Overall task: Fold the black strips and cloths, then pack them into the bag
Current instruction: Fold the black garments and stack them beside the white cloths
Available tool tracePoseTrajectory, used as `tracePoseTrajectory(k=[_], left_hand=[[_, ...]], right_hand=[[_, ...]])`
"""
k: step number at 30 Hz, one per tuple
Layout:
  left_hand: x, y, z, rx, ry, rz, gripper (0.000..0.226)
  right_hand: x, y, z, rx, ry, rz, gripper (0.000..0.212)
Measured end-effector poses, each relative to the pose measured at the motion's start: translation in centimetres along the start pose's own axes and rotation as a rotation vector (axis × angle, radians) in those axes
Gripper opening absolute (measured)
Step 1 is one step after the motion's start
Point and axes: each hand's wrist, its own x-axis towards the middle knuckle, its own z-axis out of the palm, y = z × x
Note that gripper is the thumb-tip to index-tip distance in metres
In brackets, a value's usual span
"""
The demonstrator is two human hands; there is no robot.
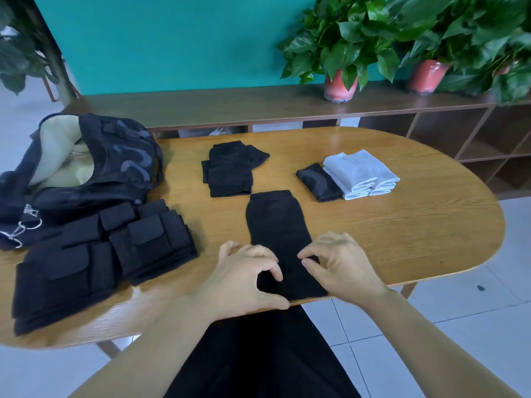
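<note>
**Both hands at near end of black strip**

Nearest the camera, the left hand (247, 275) and right hand (342, 264) sat over the near end of a long black strip (275, 225) at the table's front edge. Left fingers were curled, thumb and forefinger spread in an arc over the cloth; fingertips looked to touch it, but an actual grip was hard to confirm. Right thumb and forefinger were pinched together at the strip's right edge; other fingers loosely bent. The strip lay flat, running away from the person, its near end reaching the edge of the wooden table (416, 225).

Further back: a folded black cloth pile (230, 170) mid-table. To its right, a small folded black piece (319, 182) touching a stack of folded white cloths (360, 173). On the left, stacked black pouches (100, 254), and behind them the open black bag (86, 165) with pale lining showing. Potted plants (342, 53) stood on the shelf behind.
</note>
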Motion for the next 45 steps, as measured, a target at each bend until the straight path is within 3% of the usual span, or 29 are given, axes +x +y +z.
tracePoseTrajectory(k=[3, 8, 11, 14, 19, 21, 23, 25, 29, 37, 45], left_hand=[[0.0, -0.3, 0.0, 0.07, -0.054, -0.023, 0.029], [0.5, -0.3, 0.2, 0.161, -0.001, -0.055, 0.013], [0.6, -0.3, 0.2, 0.024, 0.013, -0.14, 0.017], [0.8, 0.1, -0.3, -0.084, 0.017, -0.213, 0.024], [1.6, -0.5, -0.9, -0.299, 0.009, -0.329, 0.009], [1.6, -0.6, -1.1, -0.366, 0.026, -0.335, 0.024], [1.3, -0.7, -1.2, -0.49, 0.044, -0.343, 0.045], [1.1, -1.0, -0.9, -0.544, 0.111, -0.355, 0.046], [1.7, -1.3, 0.3, -0.373, 0.322, -0.461, 0.007], [2.9, -1.5, 1.8, -0.1, 0.476, -0.529, 0.022], [2.9, -2.0, 2.2, 0.253, 0.439, -0.4, 0.026]], right_hand=[[-0.6, 0.3, 0.0, 0.02, -0.089, 0.039, 0.013], [-1.2, -0.3, -1.0, -0.015, -0.316, 0.09, 0.063], [-1.7, -0.3, -1.2, -0.09, -0.398, 0.053, 0.061], [-2.0, -0.4, -0.9, -0.065, -0.372, 0.085, 0.054], [-1.5, -0.3, -0.5, 0.131, -0.264, 0.219, 0.024], [-1.1, -0.7, -0.3, 0.222, -0.188, 0.318, 0.014], [-0.6, -1.0, 0.2, 0.34, -0.096, 0.471, 0.036], [0.0, -1.1, 1.1, 0.393, -0.01, 0.595, 0.045], [0.9, -1.0, 3.1, 0.274, 0.101, 0.676, 0.041], [2.1, -1.0, 4.5, 0.019, 0.136, 0.655, 0.029], [2.1, -0.2, 4.6, -0.174, 0.149, 0.545, 0.034]])
